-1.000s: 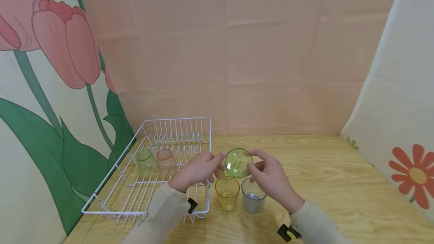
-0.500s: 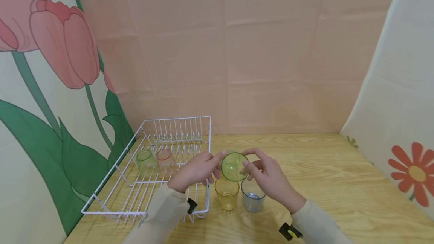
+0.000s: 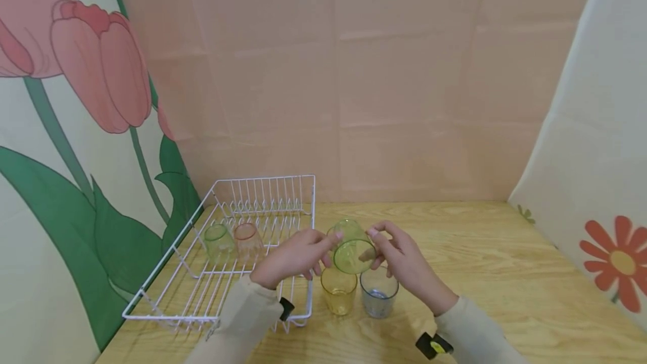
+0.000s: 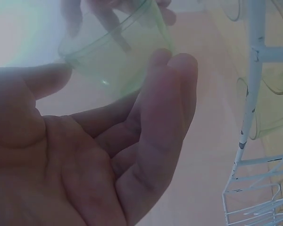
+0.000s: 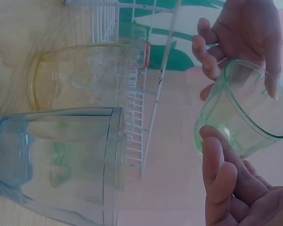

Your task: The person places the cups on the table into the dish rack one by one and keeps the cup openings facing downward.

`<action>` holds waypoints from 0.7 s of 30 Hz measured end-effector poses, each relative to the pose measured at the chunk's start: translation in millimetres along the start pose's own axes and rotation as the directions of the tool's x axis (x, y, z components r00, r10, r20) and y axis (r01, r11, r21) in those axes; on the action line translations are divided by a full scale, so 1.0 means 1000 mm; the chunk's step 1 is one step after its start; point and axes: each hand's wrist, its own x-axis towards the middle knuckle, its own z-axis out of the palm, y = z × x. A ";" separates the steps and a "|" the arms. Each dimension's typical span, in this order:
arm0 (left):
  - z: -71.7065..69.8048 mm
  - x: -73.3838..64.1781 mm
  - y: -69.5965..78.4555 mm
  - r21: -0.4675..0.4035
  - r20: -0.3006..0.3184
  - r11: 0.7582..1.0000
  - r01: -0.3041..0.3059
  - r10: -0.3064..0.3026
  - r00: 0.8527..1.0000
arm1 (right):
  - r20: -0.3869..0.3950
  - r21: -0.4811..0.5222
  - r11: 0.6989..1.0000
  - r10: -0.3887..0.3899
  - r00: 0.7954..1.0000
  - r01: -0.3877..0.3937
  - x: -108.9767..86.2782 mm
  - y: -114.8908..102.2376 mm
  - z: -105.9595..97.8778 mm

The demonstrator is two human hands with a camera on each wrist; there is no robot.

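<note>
Left fingers (image 3: 328, 242), right fingers (image 3: 382, 243) grip tilted green glass (image 3: 350, 250); yellow glass (image 3: 338, 295) near

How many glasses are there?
6: a held green glass; a second green glass and pink glass in the rack; a yellow glass and blue glass on the table; a third green glass, partly hidden, behind them.
</note>
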 end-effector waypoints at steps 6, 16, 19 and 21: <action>0.000 0.000 0.000 0.009 0.009 1.000 -0.008 0.008 1.000 | 0.019 0.004 1.000 0.026 0.999 -0.026 0.001 -0.001 -0.002; 0.001 0.000 -0.001 0.028 0.015 0.999 -0.017 0.016 1.000 | 0.051 0.009 0.998 0.061 0.997 -0.062 0.000 -0.004 -0.002; 0.001 0.001 -0.002 0.026 0.021 0.999 -0.023 0.022 1.000 | 0.053 0.012 0.997 0.075 0.996 -0.075 0.001 -0.002 -0.002; 0.001 0.001 -0.003 0.025 0.025 0.999 -0.026 0.025 0.999 | 0.050 0.009 0.996 0.084 0.995 -0.085 0.002 -0.002 -0.002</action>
